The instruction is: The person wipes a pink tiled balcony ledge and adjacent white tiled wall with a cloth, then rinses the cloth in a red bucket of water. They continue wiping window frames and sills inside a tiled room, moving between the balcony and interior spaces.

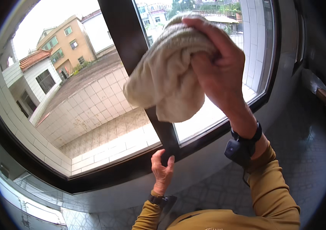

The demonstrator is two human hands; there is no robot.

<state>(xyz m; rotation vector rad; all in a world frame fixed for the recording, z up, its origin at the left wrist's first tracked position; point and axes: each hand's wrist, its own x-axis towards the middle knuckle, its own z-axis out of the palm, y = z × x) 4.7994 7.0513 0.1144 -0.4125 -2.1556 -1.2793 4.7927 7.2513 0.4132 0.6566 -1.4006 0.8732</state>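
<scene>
A cream, bunched-up cloth (171, 74) hangs in front of the window, and my right hand (220, 63) grips it from the right side. The cloth covers part of the dark middle post (125, 34) and part of the right glass pane (206, 112); whether it touches them I cannot tell. Lower down, my left hand (163, 169) holds nothing, its thumb and fingers apart and curved. It is near the foot of the middle post, by the dark bottom rail (117, 175) of the window frame.
A strapped device (237, 151) sits on my right wrist, and a dark band (158, 199) on my left. Below the window runs a pale wall (203, 169). The patterned tile floor (292, 161) lies at right, with a plastic-wrapped item (313, 82) beyond. Outside are tiled walls (94, 100) and buildings (68, 40).
</scene>
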